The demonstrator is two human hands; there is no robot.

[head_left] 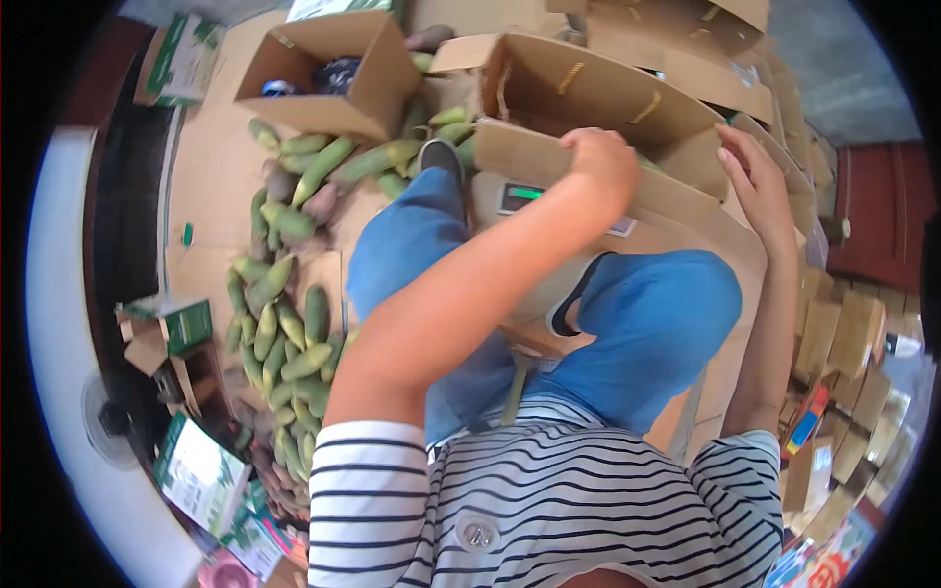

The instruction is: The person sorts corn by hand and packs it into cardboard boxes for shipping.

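Observation:
An open cardboard box stands in front of me, with slots and yellowish strips on its inner far wall. My left hand has its fingers curled over the upper edge of the near flap. At the box's right corner, my right hand holds the edge with bent fingers; the fingertips are partly hidden. Something green shows low inside the box, too little to make out. Under the near flap sits a device with a lit green display, partly covered by my left forearm.
Many green, cucumber-like vegetables lie on the floor at the left. Another open box holds dark and blue items. Green-and-white cartons lie lower left. Stacked brown boxes line the right side. My shoes are near the device.

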